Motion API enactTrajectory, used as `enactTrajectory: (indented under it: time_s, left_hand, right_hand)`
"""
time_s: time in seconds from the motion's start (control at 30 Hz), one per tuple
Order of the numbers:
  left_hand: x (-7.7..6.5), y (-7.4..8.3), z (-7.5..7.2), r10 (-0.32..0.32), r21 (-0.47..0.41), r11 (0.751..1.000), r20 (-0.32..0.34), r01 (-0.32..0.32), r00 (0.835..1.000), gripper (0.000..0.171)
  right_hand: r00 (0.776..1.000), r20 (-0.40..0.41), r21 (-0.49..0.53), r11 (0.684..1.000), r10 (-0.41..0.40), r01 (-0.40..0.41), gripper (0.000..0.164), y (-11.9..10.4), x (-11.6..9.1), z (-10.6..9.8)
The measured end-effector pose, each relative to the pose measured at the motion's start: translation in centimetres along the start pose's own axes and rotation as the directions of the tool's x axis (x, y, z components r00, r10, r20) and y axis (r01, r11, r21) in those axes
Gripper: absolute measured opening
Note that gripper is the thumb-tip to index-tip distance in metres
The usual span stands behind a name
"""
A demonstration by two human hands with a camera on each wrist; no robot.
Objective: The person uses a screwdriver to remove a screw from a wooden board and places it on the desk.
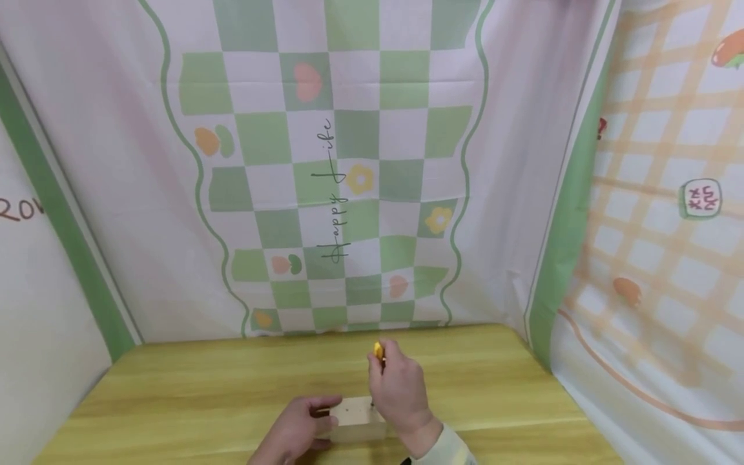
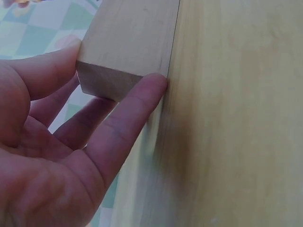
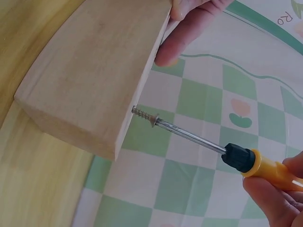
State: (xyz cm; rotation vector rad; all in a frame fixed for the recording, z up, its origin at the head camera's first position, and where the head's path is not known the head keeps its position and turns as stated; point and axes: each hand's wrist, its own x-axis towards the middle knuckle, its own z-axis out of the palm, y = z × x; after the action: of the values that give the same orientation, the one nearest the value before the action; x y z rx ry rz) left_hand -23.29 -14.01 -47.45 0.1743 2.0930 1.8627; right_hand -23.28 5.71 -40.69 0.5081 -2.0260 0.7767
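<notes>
A pale wooden block [image 1: 359, 431] lies on the table in the head view. My left hand [image 1: 295, 425] grips its left end, with thumb and fingers on different sides, as the left wrist view shows on the block's end [image 2: 111, 81]. My right hand [image 1: 402, 391] holds a screwdriver [image 3: 190, 137] by its yellow handle, upright above the block's right part. In the right wrist view a threaded screw [image 3: 144, 115] stands partly out of the block, its tip in the wood. The screwdriver's tip meets the screw's head. Small dark holes show in the block's top.
The yellow wood-grain table [image 1: 192, 394] extends around both hands. Behind it hangs a green-and-white checked cloth [image 1: 354, 219]. An orange-checked cloth [image 1: 651, 245] hangs at the right, and a white panel [image 1: 41, 310] with a green band stands at the left.
</notes>
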Motion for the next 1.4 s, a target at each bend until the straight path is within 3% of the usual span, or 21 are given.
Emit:
enactTrajectory:
  time_s: [0.3,0.6,0.8,1.0,1.1,1.23,1.4]
  left_hand:
    - [-0.1,0.1,-0.2,0.007,-0.001,1.000,0.009,-0.007,1.000,0.039]
    - [-0.2,0.2,-0.2,0.005,0.019,1.000,-0.004,-0.005,1.000,0.040]
    - [0.0,0.0,-0.2,0.015,0.027,1.000,-0.008,-0.015,1.000,0.042]
    - [-0.1,-0.2,-0.3,0.020,0.038,0.999,-0.018,-0.019,1.000,0.040]
    - [-0.1,-0.4,-0.3,0.017,0.028,0.999,-0.019,-0.016,1.000,0.040]
    - [-0.2,-0.5,-0.2,0.031,0.016,0.999,-0.008,-0.031,0.999,0.041]
    - [-0.2,-0.4,-0.2,0.035,0.020,0.999,-0.011,-0.035,0.999,0.041]
  right_hand:
    - [0.997,0.050,0.047,0.997,0.064,-0.067,0.021,0.0,0.0,-0.1]
    - [0.973,0.195,0.206,0.965,0.120,-0.160,0.022,0.8,0.5,-0.8]
    - [0.940,0.332,0.376,0.904,0.072,-0.202,0.022,2.4,0.9,-1.3]
    - [0.878,0.473,0.476,0.818,0.072,-0.324,0.025,3.6,1.0,-1.8]
    - [0.864,0.486,0.421,0.831,0.131,-0.363,0.025,3.1,1.2,-2.1]
    - [0.857,0.468,0.270,0.888,0.216,-0.371,0.033,1.6,1.3,-2.4]
    - [0.850,0.466,0.181,0.915,0.243,-0.361,0.038,0.5,1.7,-2.5]
